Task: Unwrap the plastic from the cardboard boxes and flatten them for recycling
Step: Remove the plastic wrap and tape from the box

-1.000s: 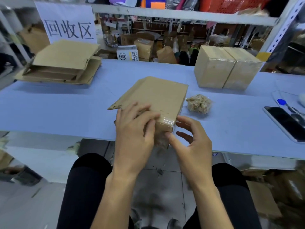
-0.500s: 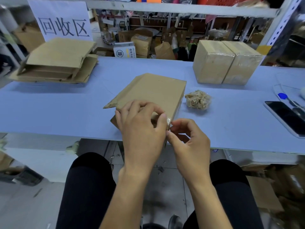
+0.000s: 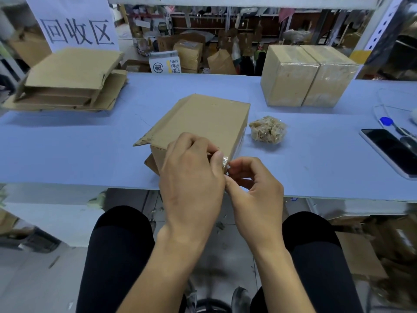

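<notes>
Signage at the far-left corner of the worktop (image 3: 67,154): a white paper sign (image 3: 74,23) bearing three large handwritten characters, 回收区. Directly below it, a stack of flattened cardboard (image 3: 70,80) lies along the far-left edge. Beyond the far edge, on the floor among other cartons, stands a white printed box (image 3: 164,64) with a circular logo and yellow band; its small print is not legible.

At the middle of the near edge lies the box in hand (image 3: 203,123), partly collapsed, one flap (image 3: 144,141) projecting to the left, clear film visible at its near-right corner. The left hand (image 3: 191,175) rests over the near end of the box, fingers curled, thumb pressed at the filmed corner; it grips the box there. The right hand (image 3: 255,190) is held just off the near edge, fingers curled inward, thumb and forefinger tips meeting at the same corner and pinching the plastic film (image 3: 225,160). Both forearms rise from the bottom of the view, above dark-clad knees.

Just right of the box sits a crumpled wad of removed plastic (image 3: 268,129). At the far edge, right of centre, two wrapped boxes (image 3: 309,75) stand touching side by side. At the right edge lie a phone (image 3: 388,150), screen dark, and a cable with a blue tag (image 3: 385,120).
</notes>
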